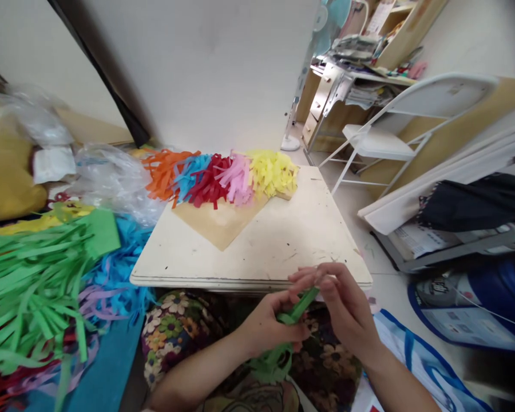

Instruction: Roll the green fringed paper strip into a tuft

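My left hand [269, 327] and my right hand [342, 302] meet just below the near edge of a small cream table [283, 240]. Between them they pinch a strip of green fringed paper [298, 307]; its cut fringe [271, 363] hangs down over my lap below the left hand. On the table lies a brown cardboard piece [218, 223] with a point toward me. Rows of orange, blue, red, pink and yellow paper fringe [223, 177] cover its far part.
A heap of green fringed paper [30, 286] lies at my left, with blue and purple strips under it and clear plastic bags [111, 177] behind. A white folding chair [395, 131] and a cluttered desk stand at the back right. A fan stands near them.
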A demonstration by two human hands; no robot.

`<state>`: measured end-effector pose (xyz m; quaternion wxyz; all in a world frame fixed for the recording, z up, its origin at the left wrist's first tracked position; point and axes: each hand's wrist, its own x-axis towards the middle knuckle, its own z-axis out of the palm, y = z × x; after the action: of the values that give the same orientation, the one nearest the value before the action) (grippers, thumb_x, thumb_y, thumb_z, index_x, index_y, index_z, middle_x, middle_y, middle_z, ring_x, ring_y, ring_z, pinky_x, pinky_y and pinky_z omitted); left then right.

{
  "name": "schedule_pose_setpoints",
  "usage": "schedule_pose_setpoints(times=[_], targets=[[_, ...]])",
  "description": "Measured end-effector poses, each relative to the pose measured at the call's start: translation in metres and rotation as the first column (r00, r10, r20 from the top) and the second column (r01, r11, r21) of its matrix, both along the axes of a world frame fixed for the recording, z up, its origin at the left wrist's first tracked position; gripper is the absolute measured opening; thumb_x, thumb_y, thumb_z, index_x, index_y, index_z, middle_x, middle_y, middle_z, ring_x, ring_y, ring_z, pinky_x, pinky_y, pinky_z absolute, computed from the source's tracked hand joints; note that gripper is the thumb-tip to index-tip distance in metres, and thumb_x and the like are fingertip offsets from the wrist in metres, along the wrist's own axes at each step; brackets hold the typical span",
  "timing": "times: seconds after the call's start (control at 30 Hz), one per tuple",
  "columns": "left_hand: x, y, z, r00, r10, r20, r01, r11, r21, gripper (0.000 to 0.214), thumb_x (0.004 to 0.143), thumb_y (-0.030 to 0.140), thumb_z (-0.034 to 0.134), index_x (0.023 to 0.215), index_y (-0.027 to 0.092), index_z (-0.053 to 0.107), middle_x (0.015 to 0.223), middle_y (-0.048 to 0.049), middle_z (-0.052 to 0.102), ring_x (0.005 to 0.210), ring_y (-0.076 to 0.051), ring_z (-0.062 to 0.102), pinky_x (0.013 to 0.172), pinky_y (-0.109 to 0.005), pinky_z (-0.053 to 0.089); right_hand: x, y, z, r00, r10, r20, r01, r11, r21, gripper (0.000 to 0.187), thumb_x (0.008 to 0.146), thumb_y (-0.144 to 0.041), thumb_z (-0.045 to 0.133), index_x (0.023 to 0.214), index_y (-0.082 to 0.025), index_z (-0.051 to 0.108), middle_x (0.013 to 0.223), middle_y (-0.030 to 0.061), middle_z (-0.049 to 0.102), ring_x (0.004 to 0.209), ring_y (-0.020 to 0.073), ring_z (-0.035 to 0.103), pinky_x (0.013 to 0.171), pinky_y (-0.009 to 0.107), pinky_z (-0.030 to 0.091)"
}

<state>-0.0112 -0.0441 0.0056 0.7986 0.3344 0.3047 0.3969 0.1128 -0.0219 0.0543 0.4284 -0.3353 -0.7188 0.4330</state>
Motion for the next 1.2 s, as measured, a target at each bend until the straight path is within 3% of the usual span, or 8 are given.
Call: schedule_pose_setpoints(times=[0.1, 0.2, 0.37, 0.57, 0.97, 1.2], targets=[[0.004, 0.006, 0.002, 0.999, 0.044, -0.009, -0.043, 0.999, 0.015, 0.022, 0.057, 0.023, 0.064, 0.063, 0.011, 0.046, 0.052, 0.0045, 0.047, 0.038, -0.004, 0.043, 0.039, -0.016, 0.034, -0.001, 0.008, 0.003, 0.999, 0.035, -0.017, -0.036, 0.995, -0.088, 0.009, 0.084, -0.024, 0.033, 0.087, -0.023, 0.042, 0.076, -0.0005, 0.059, 0.069, 0.0096, 0.056, 0.067, 0.026, 0.047], [0.002, 0.011, 0.007, 0.993, 0.092, -0.079, -0.085, 0.992, 0.089, 0.020, 0.061, 0.024, 0.061, 0.063, 0.012, 0.045, 0.048, 0.0056, 0.044, 0.038, -0.004, 0.042, 0.040, -0.016, 0.033, -0.005, 0.014, 0.004, 1.000, -0.006, -0.011, 0.005, 0.993, -0.116, 0.010, 0.082, -0.025, 0.039, 0.085, -0.022, 0.048, 0.089, 0.0017, 0.058, 0.076, 0.0100, 0.056, 0.067, 0.024, 0.047], [0.000, 0.011, 0.006, 0.990, 0.098, -0.100, -0.084, 0.988, 0.133, 0.028, 0.060, 0.033, 0.063, 0.069, 0.014, 0.045, 0.052, 0.0059, 0.043, 0.040, -0.003, 0.040, 0.040, -0.016, 0.031, -0.006, 0.023, -0.004, 0.988, -0.069, -0.135, 0.057, 0.994, -0.089, 0.011, 0.080, -0.023, 0.043, 0.080, -0.021, 0.055, 0.082, 0.0012, 0.056, 0.084, 0.0107, 0.053, 0.072, 0.023, 0.045], [0.001, 0.006, 0.006, 0.974, 0.178, -0.141, -0.152, 0.972, 0.179, 0.031, 0.072, 0.045, 0.046, 0.071, 0.014, 0.046, 0.046, 0.0057, 0.040, 0.038, -0.004, 0.038, 0.039, -0.016, 0.029, -0.003, 0.024, -0.009, 0.949, -0.188, -0.254, 0.163, 0.980, -0.115, 0.010, 0.077, -0.021, 0.049, 0.073, -0.022, 0.058, 0.074, -0.0012, 0.054, 0.076, 0.0078, 0.051, 0.068, 0.020, 0.043], [-0.001, -0.005, 0.019, 0.859, 0.329, -0.394, -0.203, 0.923, 0.328, 0.030, 0.075, 0.041, 0.042, 0.065, 0.014, 0.049, 0.046, 0.0047, 0.038, 0.040, -0.005, 0.036, 0.040, -0.017, 0.030, -0.005, 0.008, -0.003, 0.951, -0.174, -0.256, 0.156, 0.984, -0.089, 0.008, 0.073, -0.019, 0.052, 0.073, -0.023, 0.059, 0.074, -0.0019, 0.055, 0.072, 0.0076, 0.052, 0.067, 0.022, 0.044], [-0.002, -0.010, 0.017, 0.768, 0.421, -0.483, -0.128, 0.839, 0.528, 0.027, 0.078, 0.035, 0.040, 0.064, 0.014, 0.049, 0.047, 0.0047, 0.038, 0.043, -0.005, 0.036, 0.044, -0.017, 0.029, -0.003, -0.001, -0.006, 0.931, -0.187, -0.313, 0.161, 0.981, -0.108, 0.009, 0.072, -0.018, 0.054, 0.073, -0.024, 0.060, 0.071, -0.0031, 0.057, 0.070, 0.0059, 0.053, 0.063, 0.018, 0.045]])
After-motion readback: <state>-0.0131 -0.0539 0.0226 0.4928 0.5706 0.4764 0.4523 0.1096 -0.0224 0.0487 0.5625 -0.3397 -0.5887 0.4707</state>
